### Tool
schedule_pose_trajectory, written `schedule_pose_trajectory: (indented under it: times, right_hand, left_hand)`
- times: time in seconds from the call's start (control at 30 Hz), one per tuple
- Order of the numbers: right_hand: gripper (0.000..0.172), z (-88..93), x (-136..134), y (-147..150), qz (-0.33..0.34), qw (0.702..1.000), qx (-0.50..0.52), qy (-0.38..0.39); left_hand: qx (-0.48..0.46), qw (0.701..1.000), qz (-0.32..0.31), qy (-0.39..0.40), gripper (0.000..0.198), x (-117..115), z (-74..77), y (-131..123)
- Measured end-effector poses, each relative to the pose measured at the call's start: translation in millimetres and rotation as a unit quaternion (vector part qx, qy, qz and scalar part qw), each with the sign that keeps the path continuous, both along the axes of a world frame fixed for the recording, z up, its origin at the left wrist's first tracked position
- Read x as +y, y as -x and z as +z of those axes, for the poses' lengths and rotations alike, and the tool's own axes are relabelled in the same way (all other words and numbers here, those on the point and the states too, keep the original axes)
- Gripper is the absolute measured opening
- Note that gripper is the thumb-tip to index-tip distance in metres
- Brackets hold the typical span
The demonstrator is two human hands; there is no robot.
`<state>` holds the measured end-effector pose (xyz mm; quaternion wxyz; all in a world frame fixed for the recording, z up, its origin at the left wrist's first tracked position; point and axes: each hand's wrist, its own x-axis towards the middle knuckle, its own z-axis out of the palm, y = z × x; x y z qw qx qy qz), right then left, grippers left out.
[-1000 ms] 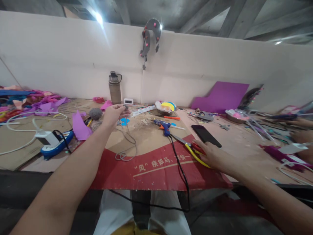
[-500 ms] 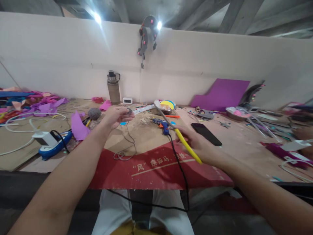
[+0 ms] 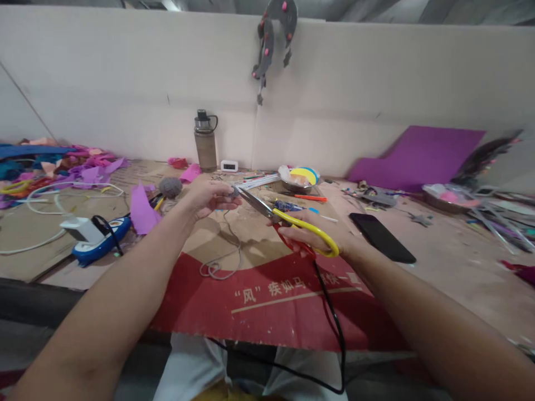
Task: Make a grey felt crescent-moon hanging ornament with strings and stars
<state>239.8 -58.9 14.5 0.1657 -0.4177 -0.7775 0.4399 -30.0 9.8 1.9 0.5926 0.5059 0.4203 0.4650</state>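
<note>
My left hand (image 3: 204, 199) is closed in a pinch around a small grey piece (image 3: 235, 192). Grey yarn (image 3: 240, 245) hangs below it and lies in loose loops on the red part of the cardboard. My right hand (image 3: 324, 231) grips scissors (image 3: 290, 219) with one yellow and one red handle. The blade tips point left and reach the grey piece at my left fingertips; whether they touch it, I cannot tell. Behind my right hand lies a blue glue gun (image 3: 287, 206), partly hidden. A grey yarn ball (image 3: 170, 187) rests beyond my left forearm.
A black phone (image 3: 382, 237) lies right of my right hand. A bottle (image 3: 205, 143) and small clock (image 3: 229, 166) stand by the wall. At left are a blue power strip (image 3: 102, 242) and felt scraps (image 3: 94, 175). A black cord (image 3: 330, 303) drops over the front edge.
The scissors have swung round from blurred and upright-tilted to pointing left, and are now at the grey piece. My right fingers have gone into the handles. The view has tilted down and shifted left.
</note>
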Motion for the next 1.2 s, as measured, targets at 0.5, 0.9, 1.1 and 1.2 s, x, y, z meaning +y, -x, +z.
schedule_pose_trajectory:
  times: [0.5, 0.9, 1.1, 1.2]
  right_hand:
    - [0.037, -15.4, 3, -10, 0.014, 1.0, 0.004, -0.016]
    - [0.042, -9.6, 0, -9, 0.027, 0.999, 0.015, 0.042]
    - [0.035, -7.6, 0, -13, 0.035, 0.999, 0.008, 0.038]
    - [0.033, -5.1, 1, -15, 0.044, 0.999, -0.014, 0.023]
  left_hand:
    - [0.061, 0.998, -0.001, -0.002, 0.008, -2, 1.3, -10]
    - [0.074, 0.996, -0.054, 0.007, 0.011, -2, 3.0, -5]
    - [0.08, 0.994, -0.074, 0.022, 0.016, -4, 6.3, 1]
    - [0.09, 0.992, -0.08, 0.021, 0.016, -4, 6.5, 1]
